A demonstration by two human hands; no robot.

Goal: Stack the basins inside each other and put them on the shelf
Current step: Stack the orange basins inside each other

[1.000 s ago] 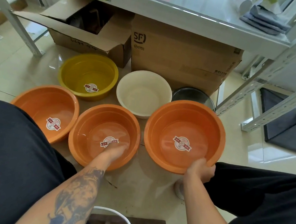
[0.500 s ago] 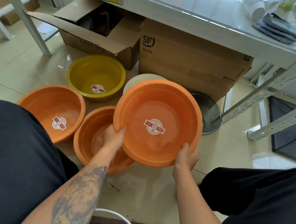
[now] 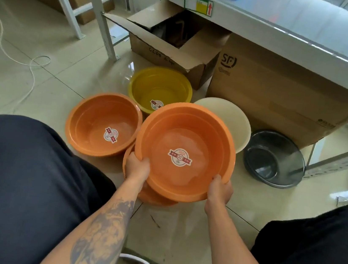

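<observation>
I hold a large orange basin with a round sticker inside. My left hand grips its near-left rim and my right hand grips its near-right rim. It sits tilted over a second orange basin on the floor, which is mostly hidden beneath it. A third orange basin stands to the left. Behind are a yellow basin, a cream basin and a dark steel basin. The grey shelf runs across the top.
Under the shelf stand an open cardboard box and a closed SF box. A white cord lies on the tiled floor at left. Shelf uprights stand behind the basins. My dark-trousered knees flank the hands.
The large orange basin was lifted from the floor at right, carried left, and now sits lower over the middle orange basin. My left hand left that basin's inside and took the large basin's rim.
</observation>
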